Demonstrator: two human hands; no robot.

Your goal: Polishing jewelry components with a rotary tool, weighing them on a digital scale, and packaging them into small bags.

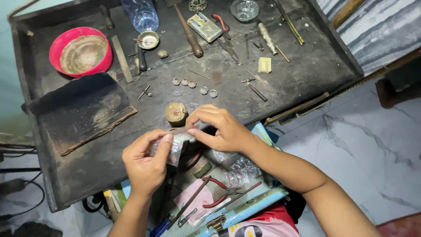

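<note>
Head view, jeweller's bench. The left hand [147, 160] pinched a small clear plastic bag [175, 147] between thumb and forefinger; the right hand [217, 127] closed its fingertips on the bag's upper edge, so both hands met over it, just in front of a short round wooden block [176, 113]. The bag was thin, crinkled film, judged very light, limp and somewhat slippery; its contents could not be made out. A grip at the top edge, with the body supported from below, seemed the soundest hold. Beyond the hands, on the dark, scuffed metal worktop [280, 83], lay a row of small silvery rings [193, 84], stiff and easily scattered. Farther off to the left sat a red bowl [81, 51] with a dull, crusted inside. Below the wrists, in an open drawer, red-handled pliers [228, 193] rested beside more crumpled clear bags [239, 166].
</note>
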